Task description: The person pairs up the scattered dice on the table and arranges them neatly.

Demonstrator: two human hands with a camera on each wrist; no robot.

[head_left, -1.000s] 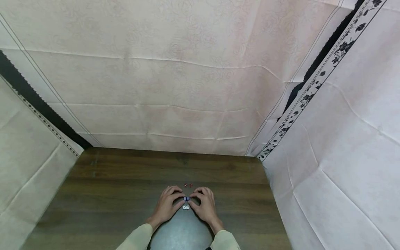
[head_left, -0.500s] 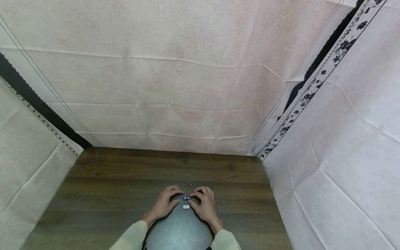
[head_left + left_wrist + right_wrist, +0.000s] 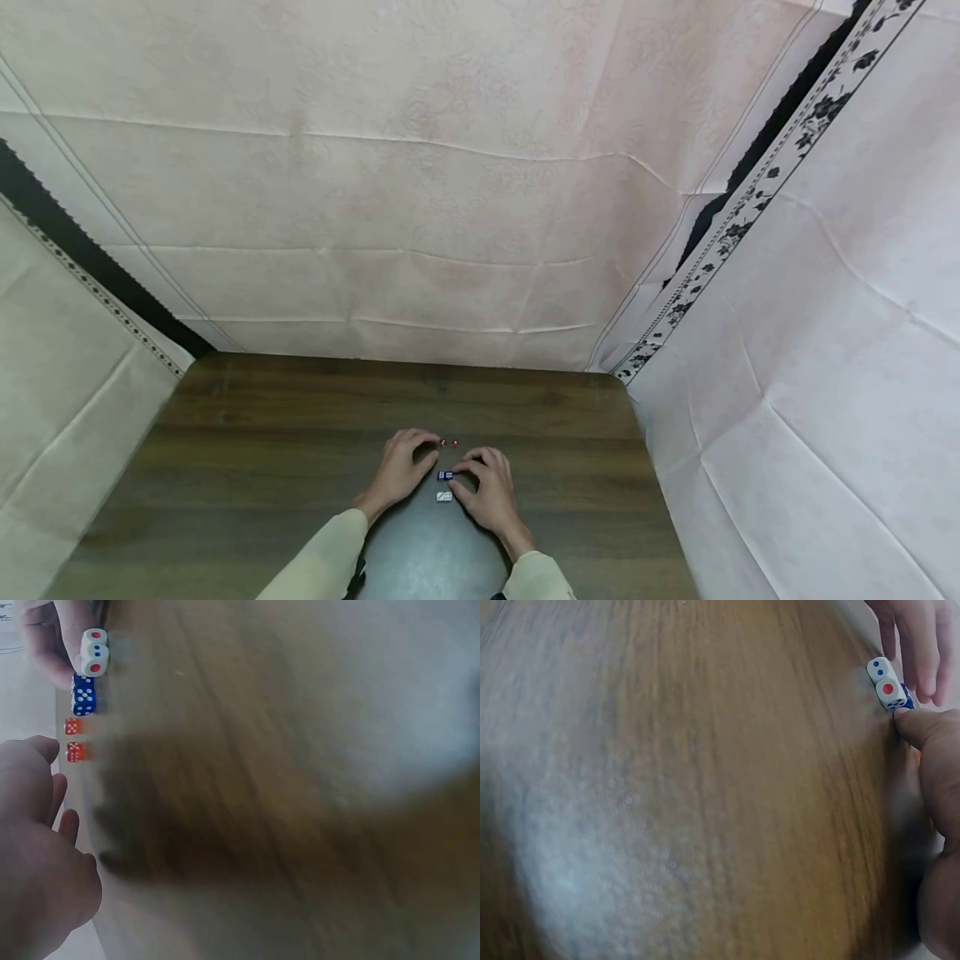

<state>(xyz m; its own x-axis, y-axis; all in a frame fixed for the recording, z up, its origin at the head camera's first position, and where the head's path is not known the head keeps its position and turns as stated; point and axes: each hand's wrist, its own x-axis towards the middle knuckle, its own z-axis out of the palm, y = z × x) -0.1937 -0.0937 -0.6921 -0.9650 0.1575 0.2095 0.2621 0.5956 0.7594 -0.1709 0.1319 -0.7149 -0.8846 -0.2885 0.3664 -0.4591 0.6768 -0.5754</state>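
Note:
Two blue dice (image 3: pixel 446 476) with white pips sit side by side on the wooden table. My right hand (image 3: pixel 487 492) pinches the right one between thumb and index finger. Just nearer to me, two white dice (image 3: pixel 444 497) lie side by side; the left wrist view shows red and blue pips on them (image 3: pixel 94 652). Beyond the blue pair, two smaller red dice (image 3: pixel 455 444) stand with a gap between them. My left hand (image 3: pixel 401 467) holds nothing; its thumb and index finger are spread, the fingertips right beside the left red die (image 3: pixel 442 443).
The wooden tabletop (image 3: pixel 300 417) has rounded far corners. Pale cloth hangs (image 3: pixel 450 208) behind its far edge and on both sides, and a patterned border strip (image 3: pixel 727 242) runs along the right. A grey round shape (image 3: pixel 435 550) lies between my forearms.
My left hand has let go of the blue dice, drawn back to the left, then moved forward to the red dice. The right hand stays at the blue pair.

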